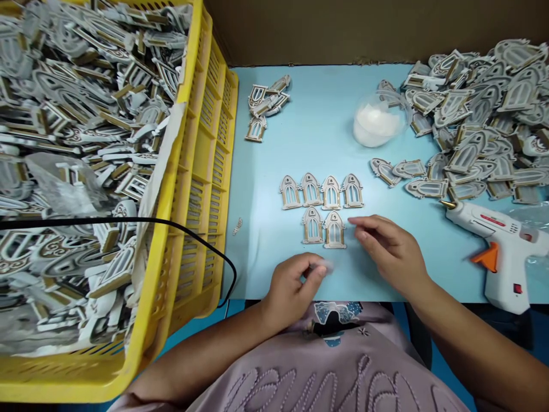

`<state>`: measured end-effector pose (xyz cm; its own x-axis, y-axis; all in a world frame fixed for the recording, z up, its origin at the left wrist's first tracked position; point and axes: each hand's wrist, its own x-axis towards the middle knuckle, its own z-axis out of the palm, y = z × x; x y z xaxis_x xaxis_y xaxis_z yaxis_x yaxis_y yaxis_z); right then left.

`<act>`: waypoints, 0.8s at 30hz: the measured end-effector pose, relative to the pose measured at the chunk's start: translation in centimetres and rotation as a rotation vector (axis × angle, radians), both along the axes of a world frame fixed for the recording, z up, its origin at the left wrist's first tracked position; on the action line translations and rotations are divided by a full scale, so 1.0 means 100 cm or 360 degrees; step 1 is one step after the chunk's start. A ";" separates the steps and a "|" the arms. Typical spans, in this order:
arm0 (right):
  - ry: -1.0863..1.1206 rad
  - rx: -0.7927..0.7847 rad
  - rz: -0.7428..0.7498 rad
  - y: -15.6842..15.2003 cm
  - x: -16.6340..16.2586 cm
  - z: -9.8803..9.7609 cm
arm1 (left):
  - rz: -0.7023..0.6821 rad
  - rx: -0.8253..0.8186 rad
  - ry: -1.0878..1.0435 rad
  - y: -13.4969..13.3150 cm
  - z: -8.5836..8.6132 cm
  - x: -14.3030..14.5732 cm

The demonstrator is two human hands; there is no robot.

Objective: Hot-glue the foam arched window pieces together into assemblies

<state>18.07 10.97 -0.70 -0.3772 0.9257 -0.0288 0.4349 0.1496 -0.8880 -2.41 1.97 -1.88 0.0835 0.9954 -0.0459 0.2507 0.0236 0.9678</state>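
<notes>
My left hand [295, 286] is closed in a pinch near the table's front edge, thumb against forefinger. Between them pokes out a small translucent whitish piece [325, 265], blurred, so its exact kind cannot be made out. My right hand [388, 249] hovers with fingers stretched out and a little apart, holding nothing. Its fingertips are just right of a small arched window ornament [334, 230], white with gold-brown trim. Another arched ornament [312, 225] lies to the left of that one. Above these two is a row of several more arched ornaments [331, 192], flat on the blue table [266, 240].
At left stands a yellow plastic crate [208, 143] packed with ornaments, a black cable [189, 232] crossing it. A clear tub [377, 123] holds white pieces. Ornaments are heaped [476, 120] at right, above a white glue gun [506, 246]. A small pile [268, 103] lies back left.
</notes>
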 end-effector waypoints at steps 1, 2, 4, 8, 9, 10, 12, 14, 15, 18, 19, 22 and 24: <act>0.0064 -0.0134 0.0029 -0.005 -0.003 0.005 | 0.0062 -0.0191 -0.0149 0.000 0.003 0.000; 0.0128 -0.0260 0.0072 -0.009 -0.006 0.009 | 0.0094 -0.0338 -0.0273 0.001 0.006 0.000; 0.0233 -0.0461 0.0146 -0.016 -0.014 0.015 | 0.0124 -0.0466 -0.0434 0.003 0.011 0.001; 0.0264 -0.0668 0.0132 -0.021 -0.027 0.019 | 0.0187 -0.0469 -0.0528 0.005 0.014 0.002; 0.0251 -0.0699 0.0120 -0.021 -0.028 0.019 | 0.0198 -0.0472 -0.0540 0.005 0.014 0.002; 0.0243 -0.0727 0.0114 -0.020 -0.030 0.019 | 0.0208 -0.0481 -0.0553 0.005 0.014 0.002; 0.0256 -0.0775 0.0113 -0.019 -0.031 0.018 | 0.0226 -0.0502 -0.0581 0.004 0.013 0.001; 0.0296 -0.0812 0.0117 -0.019 -0.032 0.017 | 0.0247 -0.0507 -0.0605 0.003 0.010 -0.001; 0.0317 -0.0823 0.0117 -0.019 -0.033 0.016 | 0.0254 -0.0501 -0.0605 0.002 0.009 -0.002; 0.0355 -0.0826 0.0138 -0.024 -0.038 0.014 | 0.0295 -0.0429 -0.0524 -0.001 0.007 -0.005; 0.0350 -0.0813 0.0146 -0.026 -0.039 0.013 | 0.0324 -0.0398 -0.0492 -0.002 0.006 -0.006; 0.0331 -0.0715 0.0138 -0.034 -0.043 0.011 | 0.0391 -0.0316 -0.0414 -0.005 0.006 -0.007; 0.0337 -0.0610 0.0110 -0.033 -0.042 0.012 | 0.0353 -0.0208 -0.0277 -0.006 0.005 -0.009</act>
<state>13.84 7.62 0.51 -0.4726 0.8354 -0.2805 0.2380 -0.1855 -0.9534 -3.28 1.39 -1.36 -0.1171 0.9769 -0.1789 0.0563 0.1864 0.9809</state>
